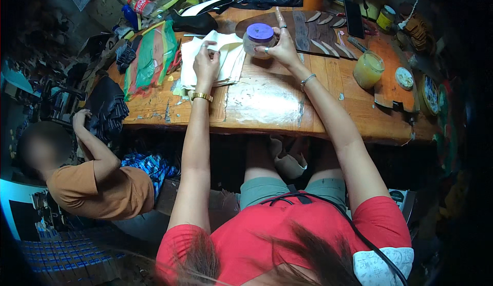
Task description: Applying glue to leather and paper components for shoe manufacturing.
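My right hand (284,48) is around the side of a clear jar with a purple lid (260,32), its thumb near the jar's front and its index finger stretched out past the lid. The jar is at the far middle of the wooden table (318,101). Left of it, my left hand (206,64) is over a stack of white sheets (231,65), fingers bent and apart with nothing visible in them. Beyond my right hand, several pale curved strips (322,47) lie on a dark brown board (300,29).
An open jar of yellowish paste (368,70) and a small round tub (404,78) stand at the right. Green and red mesh bags (149,62) lie at the left. A black phone (353,19) is at the far right. Another person (102,183) sits at my left.
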The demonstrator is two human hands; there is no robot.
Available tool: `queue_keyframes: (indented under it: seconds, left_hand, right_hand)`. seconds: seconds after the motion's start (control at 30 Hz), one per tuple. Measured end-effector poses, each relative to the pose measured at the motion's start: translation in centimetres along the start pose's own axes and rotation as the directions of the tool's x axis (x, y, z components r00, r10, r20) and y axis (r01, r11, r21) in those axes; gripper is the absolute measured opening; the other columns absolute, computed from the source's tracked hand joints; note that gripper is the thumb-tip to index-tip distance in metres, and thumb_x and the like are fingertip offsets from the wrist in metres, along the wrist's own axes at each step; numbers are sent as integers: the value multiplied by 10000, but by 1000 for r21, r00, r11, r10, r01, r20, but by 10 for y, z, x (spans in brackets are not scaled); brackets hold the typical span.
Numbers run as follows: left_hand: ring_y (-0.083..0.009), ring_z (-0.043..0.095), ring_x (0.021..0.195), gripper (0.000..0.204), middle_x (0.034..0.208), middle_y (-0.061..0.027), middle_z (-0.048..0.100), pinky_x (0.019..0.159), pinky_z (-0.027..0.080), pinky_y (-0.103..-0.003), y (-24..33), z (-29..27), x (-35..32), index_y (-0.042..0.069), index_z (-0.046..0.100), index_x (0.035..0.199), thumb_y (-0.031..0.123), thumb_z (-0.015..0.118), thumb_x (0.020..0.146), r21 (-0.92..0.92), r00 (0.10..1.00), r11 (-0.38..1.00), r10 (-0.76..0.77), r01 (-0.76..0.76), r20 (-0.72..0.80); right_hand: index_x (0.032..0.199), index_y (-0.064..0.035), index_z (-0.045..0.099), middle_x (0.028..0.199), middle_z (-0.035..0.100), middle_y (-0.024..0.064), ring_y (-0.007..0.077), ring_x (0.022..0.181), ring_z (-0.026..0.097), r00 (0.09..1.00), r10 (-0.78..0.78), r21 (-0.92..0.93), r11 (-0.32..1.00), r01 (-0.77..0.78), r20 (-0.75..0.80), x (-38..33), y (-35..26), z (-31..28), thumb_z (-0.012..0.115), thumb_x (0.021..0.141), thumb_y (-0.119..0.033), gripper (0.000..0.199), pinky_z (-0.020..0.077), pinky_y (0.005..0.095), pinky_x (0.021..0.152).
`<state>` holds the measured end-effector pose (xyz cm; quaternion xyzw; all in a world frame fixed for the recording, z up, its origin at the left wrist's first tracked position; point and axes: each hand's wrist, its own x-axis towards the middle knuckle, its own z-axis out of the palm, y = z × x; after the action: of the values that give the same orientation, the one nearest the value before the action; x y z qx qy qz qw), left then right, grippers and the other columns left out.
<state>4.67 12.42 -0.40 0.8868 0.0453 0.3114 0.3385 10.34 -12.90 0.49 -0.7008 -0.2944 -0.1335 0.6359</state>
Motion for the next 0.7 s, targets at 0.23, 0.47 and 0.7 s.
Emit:
queue_keyframes:
  seconds: [0.23,0.47,0.7]
  left_hand:
    - [-279,709,869,99,971,-64,691,758,541,-389,3,1,-5,158,738,934,200,674,871,200,957,948,209,-249,202]
    - [-313,705,891,280,954,-81,687,769,548,-427,18,3,-7,155,780,949,410,764,835,372,928,866,233,-334,291]
    - [-344,713,814,253,889,-118,730,729,555,-435,6,12,-1,107,777,880,353,721,873,329,963,911,198,-249,183]
  right_hand:
    - [1668,-100,5,1157,699,147,213,1089,679,999,19,1,1000,-19,-46,-4,12,4,916,711,-38,1322,531,349,989]
    - [1638,-43,129,1186,669,153,228,1106,659,998,27,117,993,-21,-53,-10,21,-1,956,664,-117,1279,531,370,993]
    - [1651,-107,84,1206,661,158,239,1141,650,1000,21,238,971,-22,8,-13,9,-6,949,641,-43,1332,520,369,1029]
